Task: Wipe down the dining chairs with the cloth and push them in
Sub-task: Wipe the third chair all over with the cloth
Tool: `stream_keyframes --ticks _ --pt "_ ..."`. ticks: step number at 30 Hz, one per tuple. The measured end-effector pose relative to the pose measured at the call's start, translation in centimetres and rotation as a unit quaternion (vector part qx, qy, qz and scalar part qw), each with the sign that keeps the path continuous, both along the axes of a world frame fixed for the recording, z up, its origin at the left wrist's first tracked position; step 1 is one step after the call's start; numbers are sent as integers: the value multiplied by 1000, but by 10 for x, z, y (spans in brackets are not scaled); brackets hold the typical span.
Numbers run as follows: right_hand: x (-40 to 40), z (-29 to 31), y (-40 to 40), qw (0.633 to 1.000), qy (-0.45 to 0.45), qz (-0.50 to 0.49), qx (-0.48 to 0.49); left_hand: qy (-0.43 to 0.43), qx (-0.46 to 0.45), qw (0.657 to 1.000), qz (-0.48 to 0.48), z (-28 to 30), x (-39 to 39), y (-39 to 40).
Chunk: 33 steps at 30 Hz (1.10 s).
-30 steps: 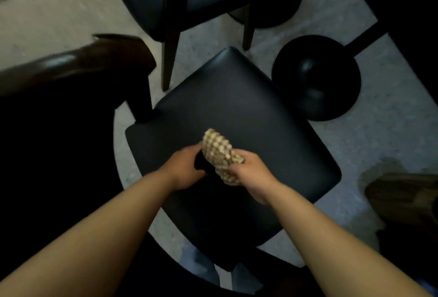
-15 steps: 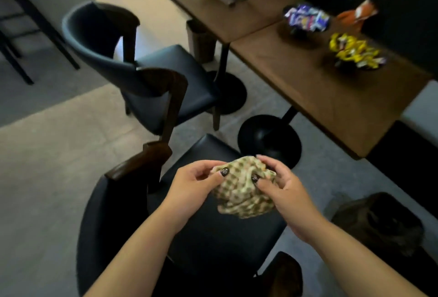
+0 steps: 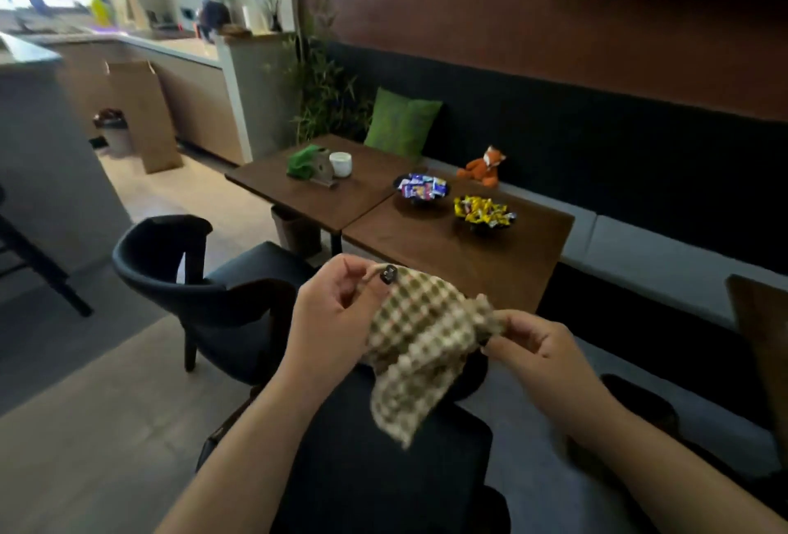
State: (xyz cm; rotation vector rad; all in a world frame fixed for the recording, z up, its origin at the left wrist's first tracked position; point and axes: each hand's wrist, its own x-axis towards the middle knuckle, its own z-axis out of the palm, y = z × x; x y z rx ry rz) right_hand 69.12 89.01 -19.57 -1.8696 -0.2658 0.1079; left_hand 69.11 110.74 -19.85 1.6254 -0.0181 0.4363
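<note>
A checked beige and olive cloth (image 3: 420, 346) hangs spread between my two hands above the near chair. My left hand (image 3: 330, 311) pinches its upper left corner with thumb and fingers. My right hand (image 3: 535, 348) pinches the bunched right corner. The near black chair (image 3: 383, 469) stands directly below, its padded seat under my forearms. A second black chair (image 3: 200, 277) with a curved back stands to the left, pulled out from the wooden table (image 3: 460, 247).
Two dark bowls of wrapped sweets (image 3: 484, 211), a white cup (image 3: 340, 163) and a green cloth lie on the joined tables. A grey bench with a green cushion (image 3: 401, 124) and a toy fox (image 3: 484, 166) runs behind. Open floor lies at the left.
The camera has tilted up from the chair seat to the room. The cloth went from a wad on the seat to being lifted and pulled open between both hands.
</note>
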Motion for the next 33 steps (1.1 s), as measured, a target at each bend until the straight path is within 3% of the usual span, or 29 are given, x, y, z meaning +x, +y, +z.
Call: stream_keyframes --ticks 2,7,12,15,17,19,21,24,27,29,31,33 --pt "-15 16 -12 999 24 34 -21 -30 11 999 -11 20 -16 -8" --pt "-56 53 -24 993 12 89 74 -70 46 990 -110 52 -70 -38" --pt "-96 84 -22 994 -40 103 -2 -42 64 988 -137 65 -120 -50" --pt "-119 96 -25 991 -89 75 -66 21 112 982 -153 75 -146 -36" --pt "-129 102 -29 986 -133 29 -97 105 235 947 -193 80 -158 -19" --pt "-135 106 -34 969 -178 -10 -172 180 362 886 -228 86 -164 0" --pt "-139 109 -36 953 -161 -9 -257 198 413 861 -223 91 -161 15" --pt "-152 124 -28 941 -183 -35 -283 86 409 893 -166 114 -153 34" --pt "-187 144 -4 897 -384 -181 -126 -125 261 952 -95 138 -164 43" --pt "-210 133 17 864 -450 -217 -66 -202 197 957 -68 131 -172 53" --pt "-221 100 41 908 -345 -206 -121 -184 299 934 -73 100 -172 67" --pt "-219 59 59 945 -153 -157 -241 -70 435 885 -149 61 -169 86"
